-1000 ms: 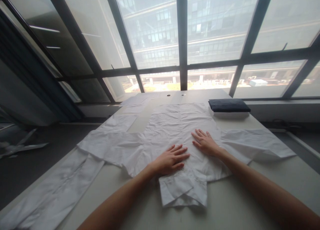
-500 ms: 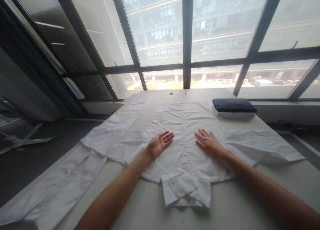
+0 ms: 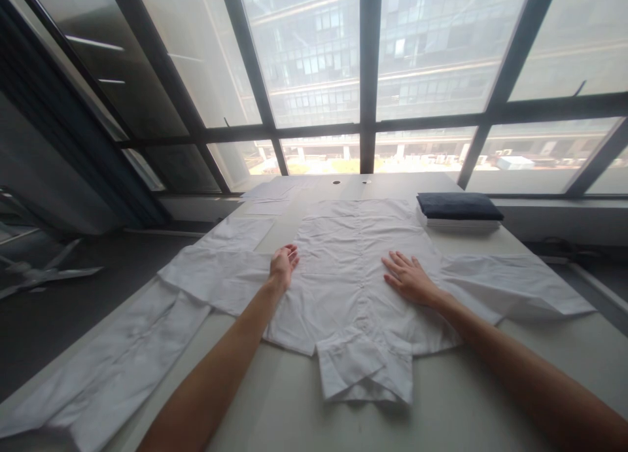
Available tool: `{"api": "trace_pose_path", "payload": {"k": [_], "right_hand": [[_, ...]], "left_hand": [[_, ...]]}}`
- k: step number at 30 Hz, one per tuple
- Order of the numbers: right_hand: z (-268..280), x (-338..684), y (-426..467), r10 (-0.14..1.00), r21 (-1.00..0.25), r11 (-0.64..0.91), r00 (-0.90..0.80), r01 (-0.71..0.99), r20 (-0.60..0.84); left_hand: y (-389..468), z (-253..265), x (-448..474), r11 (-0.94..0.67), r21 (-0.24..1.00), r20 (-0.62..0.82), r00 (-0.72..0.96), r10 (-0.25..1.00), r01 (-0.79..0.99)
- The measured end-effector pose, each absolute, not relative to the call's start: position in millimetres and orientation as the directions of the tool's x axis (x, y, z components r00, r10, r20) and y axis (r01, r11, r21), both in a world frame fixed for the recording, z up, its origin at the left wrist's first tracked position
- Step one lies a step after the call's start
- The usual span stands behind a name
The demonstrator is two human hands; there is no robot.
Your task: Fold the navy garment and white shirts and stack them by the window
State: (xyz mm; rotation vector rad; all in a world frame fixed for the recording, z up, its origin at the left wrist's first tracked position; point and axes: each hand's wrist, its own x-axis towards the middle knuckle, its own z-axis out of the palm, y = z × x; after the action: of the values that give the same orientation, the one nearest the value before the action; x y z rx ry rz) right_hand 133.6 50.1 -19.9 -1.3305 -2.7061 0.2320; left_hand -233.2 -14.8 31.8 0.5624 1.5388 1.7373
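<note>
A white button-up shirt lies spread on the table, its collar toward me, its button line down the middle and its sleeves out to both sides. My right hand rests palm down on the right half of the shirt front, fingers spread, holding nothing. Over the left side, near where the left sleeve meets the body, is my left hand. It is turned on its edge with the fingers loosely bent and nothing visible in them; whether it touches the cloth is unclear.
More white garments lie along the table's left edge. A dark folded cloth sits on a white folded stack at the right. The white table reaches to the large windows, and a curtain hangs at left.
My left hand has moved left from near the button line to the shirt's side, its fingers bending more. The shirt's lower left part is spread wider. My right hand has stayed put.
</note>
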Motion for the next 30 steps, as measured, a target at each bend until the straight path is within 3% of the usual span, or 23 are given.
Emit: {"api": "trace_pose_path", "payload": {"k": [3, 5, 7, 10, 13, 16, 30], "right_hand": [[-20, 133, 50, 0.793, -0.184, 0.603, -0.608, 0.777, 0.031], [-20, 134, 51, 0.79, -0.184, 0.607, -0.612, 0.773, 0.032], [-21, 134, 51, 0.787, -0.188, 0.61, -0.616, 0.769, 0.036], [-22, 134, 52, 0.791, -0.196, 0.605, -0.611, 0.772, 0.034], [-23, 134, 52, 0.794, -0.202, 0.6, -0.606, 0.774, 0.034], [-23, 134, 52, 0.794, -0.212, 0.6, -0.606, 0.771, 0.041], [-24, 134, 53, 0.792, -0.204, 0.604, -0.609, 0.771, 0.043]], "left_hand": [[-17, 32, -217, -0.06, 0.998, 0.042, -0.581, 0.813, -0.012], [-22, 29, -202, -0.134, 0.939, 0.258, -0.393, 0.882, 0.316], [-29, 21, -188, -0.231, 0.718, 0.391, -0.106, 0.914, 0.656], [-40, 6, -173, -0.274, 0.403, 0.288, 0.163, 0.944, 0.873], [-47, -5, -167, -0.272, 0.24, 0.148, 0.242, 0.959, 0.932], [-48, -8, -168, -0.259, 0.177, 0.118, 0.241, 0.963, 0.95], [-47, -8, -169, -0.251, 0.184, 0.119, 0.232, 0.965, 0.95]]}}
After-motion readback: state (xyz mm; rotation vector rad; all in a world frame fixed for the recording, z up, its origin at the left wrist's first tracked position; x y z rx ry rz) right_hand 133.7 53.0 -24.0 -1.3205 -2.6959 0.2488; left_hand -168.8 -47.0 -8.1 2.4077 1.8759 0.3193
